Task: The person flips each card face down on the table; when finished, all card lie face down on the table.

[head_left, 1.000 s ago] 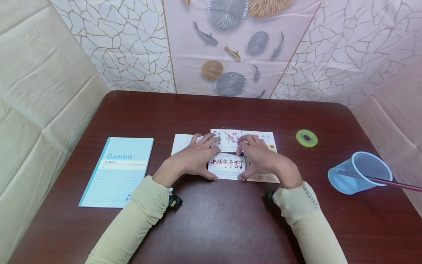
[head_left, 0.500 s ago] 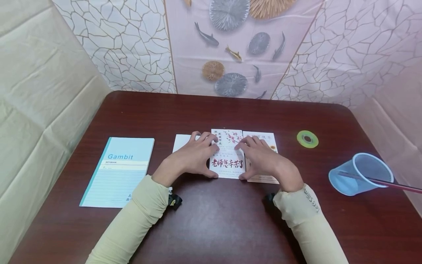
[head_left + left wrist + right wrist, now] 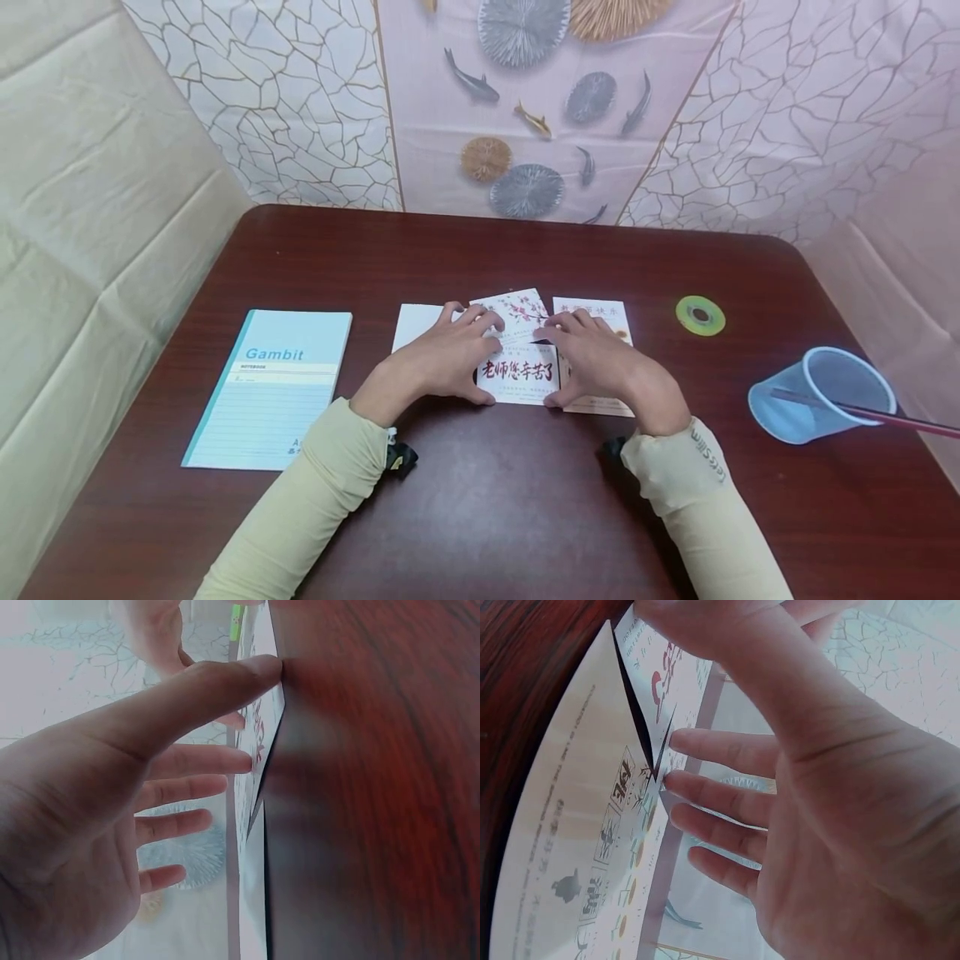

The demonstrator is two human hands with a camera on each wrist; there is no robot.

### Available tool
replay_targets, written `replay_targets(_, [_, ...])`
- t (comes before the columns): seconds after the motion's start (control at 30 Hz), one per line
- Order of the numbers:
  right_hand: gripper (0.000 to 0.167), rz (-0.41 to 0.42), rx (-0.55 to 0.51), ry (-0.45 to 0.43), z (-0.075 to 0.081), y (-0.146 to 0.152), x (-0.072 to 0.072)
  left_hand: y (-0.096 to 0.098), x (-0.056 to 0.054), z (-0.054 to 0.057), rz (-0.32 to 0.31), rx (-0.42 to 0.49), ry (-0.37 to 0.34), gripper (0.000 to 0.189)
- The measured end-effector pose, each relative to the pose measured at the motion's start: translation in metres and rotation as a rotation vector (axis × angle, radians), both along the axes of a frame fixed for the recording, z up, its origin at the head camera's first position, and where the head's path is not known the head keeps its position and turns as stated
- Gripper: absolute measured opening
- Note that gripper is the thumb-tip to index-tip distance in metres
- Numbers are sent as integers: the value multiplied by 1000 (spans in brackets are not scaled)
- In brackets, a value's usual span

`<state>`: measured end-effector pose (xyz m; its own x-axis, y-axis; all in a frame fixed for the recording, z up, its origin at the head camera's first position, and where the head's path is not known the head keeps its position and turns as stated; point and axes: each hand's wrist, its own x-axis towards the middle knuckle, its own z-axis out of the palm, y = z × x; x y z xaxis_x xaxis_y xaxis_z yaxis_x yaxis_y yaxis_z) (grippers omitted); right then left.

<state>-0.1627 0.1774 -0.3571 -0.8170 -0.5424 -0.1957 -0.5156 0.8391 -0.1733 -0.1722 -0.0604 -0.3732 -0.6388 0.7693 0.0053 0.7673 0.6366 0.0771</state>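
A white card with red Chinese lettering [image 3: 517,375] lies between both hands in the head view. My left hand [image 3: 442,360] holds its left side, thumb at the near corner and forefinger toward the far edge. On the other side, my right hand [image 3: 607,362] grips it the same way. The left wrist view shows this card [image 3: 264,735] tilted, one edge raised under the thumb. Beyond it, a plum-blossom card [image 3: 517,312] lies turned askew. A sunflower card [image 3: 596,310] is partly hidden under the right hand, a plain white card [image 3: 411,323] partly behind the left.
A Gambit notebook [image 3: 270,400] lies at the left of the brown table [image 3: 480,517]. At the right are a green ring-shaped roll [image 3: 684,315] and a blue translucent cup [image 3: 787,412] on its side, with a thin dark stick [image 3: 900,419] in it.
The plum-blossom card has swung counterclockwise and left, away from the sunflower card. The red-lettered card, which bowed a second ago, looks flatter. Both hands stay nearly in place.
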Motion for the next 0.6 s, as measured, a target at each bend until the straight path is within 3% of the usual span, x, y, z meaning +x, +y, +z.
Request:
replay_targets(0.23, [89,29,-11,26,-1,-2,1,-4,0,-2,81,-28,-35,79])
replay_targets(0.47, [80,67,-53,38,-3,0,0,-8,-6,-6,102,-7,-98,85])
replay_targets(0.6, [77,81,-90,30,-5,1,-1,-8,-7,-7,112,-18,-96,90])
